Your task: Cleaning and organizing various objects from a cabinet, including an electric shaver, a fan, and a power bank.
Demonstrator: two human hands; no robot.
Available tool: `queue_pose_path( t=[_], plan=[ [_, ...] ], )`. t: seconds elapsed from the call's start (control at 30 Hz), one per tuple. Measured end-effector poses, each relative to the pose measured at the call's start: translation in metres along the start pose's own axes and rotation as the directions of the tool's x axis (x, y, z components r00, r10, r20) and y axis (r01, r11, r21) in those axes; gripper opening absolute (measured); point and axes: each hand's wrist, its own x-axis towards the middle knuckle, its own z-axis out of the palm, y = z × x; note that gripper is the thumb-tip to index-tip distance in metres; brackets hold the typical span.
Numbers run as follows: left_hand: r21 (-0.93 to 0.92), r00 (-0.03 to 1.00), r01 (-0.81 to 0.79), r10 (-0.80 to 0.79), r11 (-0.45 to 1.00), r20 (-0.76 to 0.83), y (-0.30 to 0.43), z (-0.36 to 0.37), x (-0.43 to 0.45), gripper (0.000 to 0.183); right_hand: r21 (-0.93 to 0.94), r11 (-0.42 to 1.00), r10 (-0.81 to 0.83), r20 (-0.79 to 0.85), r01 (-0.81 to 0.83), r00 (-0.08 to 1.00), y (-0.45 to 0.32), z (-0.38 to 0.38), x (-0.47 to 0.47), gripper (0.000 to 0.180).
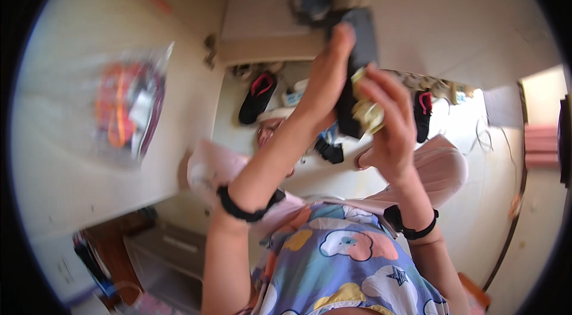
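Observation:
My left hand [328, 73] holds a dark, box-like object [361, 42] at its left side, tilted upright before me; motion blur hides just what it is. On its right side my right hand [393, 114] presses a crumpled pale yellow cloth or paper [368, 114] against it. Above, near the object's top end, a blurred blue and dark bundle [311, 1] lies inside an open cabinet [268, 51]. A black shoe with pink lining [257, 98] stands on the floor left of my forearm. Another black shoe with pink lining [422, 114] is to the right.
A cabinet door [187, 105] stands open at left, with a clear plastic bag of orange and red things [123, 107] on it. Black items [330, 150] lie on the floor between my legs. A thin cable [496, 129] runs along the floor at right. Grey drawers [170, 248] are at lower left.

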Motion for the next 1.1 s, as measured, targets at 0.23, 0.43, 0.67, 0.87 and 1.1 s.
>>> queue_pose_path(
  t=[0.23, 0.43, 0.67, 0.87, 1.1],
  plan=[
    [-0.039, 0.997, -0.019, 0.022, 0.999, 0.076, -0.049, 0.011, -0.060, 0.070, 0.122, 0.953, 0.303, -0.400, -0.277, 0.865, 0.019, -0.012, -0.012, 0.054],
    [0.128, 0.982, 0.144, -0.125, 0.981, -0.143, -0.071, -0.005, -0.086, 0.097, 0.086, 0.992, -0.063, -0.301, 0.092, 0.952, 0.000, 0.003, -0.039, 0.044],
    [0.488, 0.964, -0.257, 0.190, 0.834, 0.184, -0.077, -0.022, -0.099, 0.104, 0.206, 0.950, 0.287, -0.266, -0.236, 0.920, 0.016, -0.034, -0.038, 0.037],
    [0.745, 0.950, -0.313, 0.197, 0.589, 0.244, -0.076, -0.029, -0.112, 0.099, 0.133, 0.987, -0.104, 0.098, 0.090, 0.990, 0.009, -0.048, -0.041, 0.033],
    [0.308, 0.988, -0.122, 0.087, 0.943, 0.125, -0.092, -0.026, -0.122, 0.123, 0.147, 0.939, 0.310, 0.033, -0.311, 0.950, 0.034, -0.044, -0.046, 0.035]
  ],
)
